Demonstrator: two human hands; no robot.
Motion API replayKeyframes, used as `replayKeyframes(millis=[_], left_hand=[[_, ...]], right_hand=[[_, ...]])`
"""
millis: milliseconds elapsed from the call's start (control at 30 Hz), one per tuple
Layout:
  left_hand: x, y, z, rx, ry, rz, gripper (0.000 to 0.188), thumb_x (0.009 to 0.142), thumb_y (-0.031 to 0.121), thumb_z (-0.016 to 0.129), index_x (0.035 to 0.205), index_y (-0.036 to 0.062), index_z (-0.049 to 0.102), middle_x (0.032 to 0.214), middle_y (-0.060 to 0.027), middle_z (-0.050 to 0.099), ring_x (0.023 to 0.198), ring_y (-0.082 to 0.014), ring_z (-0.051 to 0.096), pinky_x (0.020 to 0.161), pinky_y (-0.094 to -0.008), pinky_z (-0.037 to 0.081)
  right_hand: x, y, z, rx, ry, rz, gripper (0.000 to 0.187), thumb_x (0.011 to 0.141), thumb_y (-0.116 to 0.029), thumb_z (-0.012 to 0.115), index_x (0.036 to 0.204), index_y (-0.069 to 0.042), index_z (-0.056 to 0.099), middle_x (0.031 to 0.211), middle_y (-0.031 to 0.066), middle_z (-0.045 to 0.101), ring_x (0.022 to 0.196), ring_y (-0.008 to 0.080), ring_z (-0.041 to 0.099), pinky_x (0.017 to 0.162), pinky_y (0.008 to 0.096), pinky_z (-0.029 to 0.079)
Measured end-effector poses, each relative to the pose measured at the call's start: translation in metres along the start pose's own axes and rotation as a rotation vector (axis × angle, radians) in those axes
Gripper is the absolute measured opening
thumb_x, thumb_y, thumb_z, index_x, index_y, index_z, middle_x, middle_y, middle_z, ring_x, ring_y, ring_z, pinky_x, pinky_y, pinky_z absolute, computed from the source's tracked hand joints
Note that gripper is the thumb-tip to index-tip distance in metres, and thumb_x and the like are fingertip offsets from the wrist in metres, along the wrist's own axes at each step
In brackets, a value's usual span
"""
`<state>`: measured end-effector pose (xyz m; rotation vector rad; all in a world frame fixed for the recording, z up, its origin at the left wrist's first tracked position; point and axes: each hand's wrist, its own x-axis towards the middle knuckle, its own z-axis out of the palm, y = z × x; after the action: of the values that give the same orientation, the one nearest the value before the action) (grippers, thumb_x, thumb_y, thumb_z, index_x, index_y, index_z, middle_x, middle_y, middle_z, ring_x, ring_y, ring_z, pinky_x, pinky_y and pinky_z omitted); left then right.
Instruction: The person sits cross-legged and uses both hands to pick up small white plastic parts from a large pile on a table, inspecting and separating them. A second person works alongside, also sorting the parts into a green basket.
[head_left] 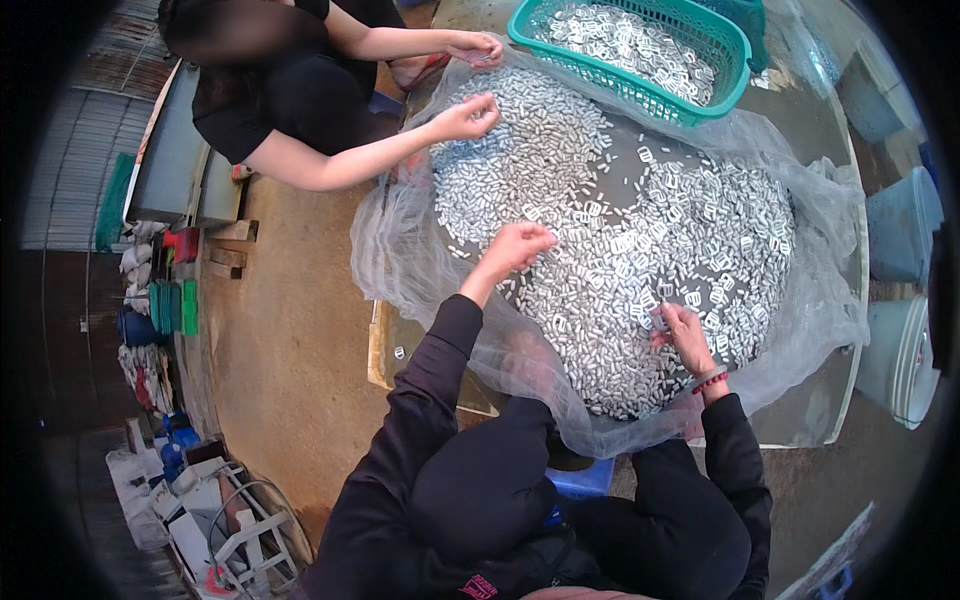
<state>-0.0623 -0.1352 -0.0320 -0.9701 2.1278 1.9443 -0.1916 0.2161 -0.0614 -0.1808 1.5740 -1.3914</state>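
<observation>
A wide pile of small grey-silver pellets [600, 370] lies on sheer white netting [385, 250], with silver strap slider buckles [645, 155] scattered through it. Over the middle of the pile my left hand [518, 247] is closed, its fingertips pinched together; whatever they hold is too small to make out. My right hand [690, 340] is at the pile's right part, thumb and fingers closed on a slider buckle [658, 318], with more buckles lying around it. A red beaded bracelet [710, 378] circles my right wrist.
Across to the left, a co-worker's two hands [470, 118] hover over the far pellets. A green plastic basket [690, 110] full of buckles stands at the table's far side. Pale buckets [895, 360] stand to the right. A loose buckle [399, 352] lies near the left table edge.
</observation>
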Motion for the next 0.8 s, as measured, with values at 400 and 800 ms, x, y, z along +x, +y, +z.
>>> replayKeyframes(millis=[400, 800], left_hand=[[-0.013, 0.043, 0.032, -0.518, -0.178, -0.005, 0.025, 0.095, 0.031, 0.05, 0.084, 0.0081, 0.052, 0.069, -0.001, 0.051, 0.055, -0.0073, 0.049, 0.035, -0.0173, 0.028], [0.01, 0.027, 0.097, 1.007, -0.163, 0.543, 0.035, 0.074, 0.028, 0.076, 0.093, 0.0022, 0.062, 0.09, -0.0179, 0.065, 0.081, -0.0348, 0.064, 0.07, -0.0435, 0.05]], right_hand=[[0.018, 0.009, 0.029, -1.002, -0.103, -0.468, 0.039, 0.08, -0.018, 0.069, 0.11, 0.002, 0.056, 0.093, 0.0216, 0.058, 0.082, 0.0382, 0.058, 0.075, 0.0414, 0.048], [-0.021, -0.02, -0.014, 0.549, -0.078, 0.117, 0.025, 0.094, -0.011, 0.049, 0.115, 0.002, 0.055, 0.1, 0.0102, 0.065, 0.086, 0.0188, 0.064, 0.073, 0.0327, 0.056]])
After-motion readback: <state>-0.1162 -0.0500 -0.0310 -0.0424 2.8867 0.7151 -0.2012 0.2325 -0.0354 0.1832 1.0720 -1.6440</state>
